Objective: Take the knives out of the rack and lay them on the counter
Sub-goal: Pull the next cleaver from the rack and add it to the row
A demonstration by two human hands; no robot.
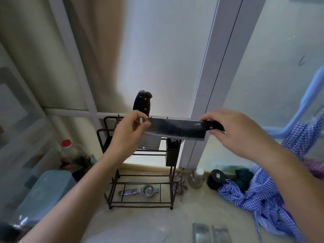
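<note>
We hold the cleaver [177, 129] level above the rack [140, 172]: right hand [233, 130] gripping its handle, left hand [129, 134] pinching the blade tip.

Domestic kitchen, seen at a beige counter [143, 223] set against a frosted window [157, 50]. Landmark: dark wire rack [140, 186] at the window sill, carrying a black-handled knife [142, 102] upright at its top. Under the rack, a metal strainer [140, 190]. Left of the rack, a red-capped bottle [67, 148] and a blue tub [47, 190]. Right of the rack, a glass jar [196, 179], a black lid [218, 176] and blue checked cloth [259, 195]. A cleaver [177, 128] held level in front of the rack.
</note>
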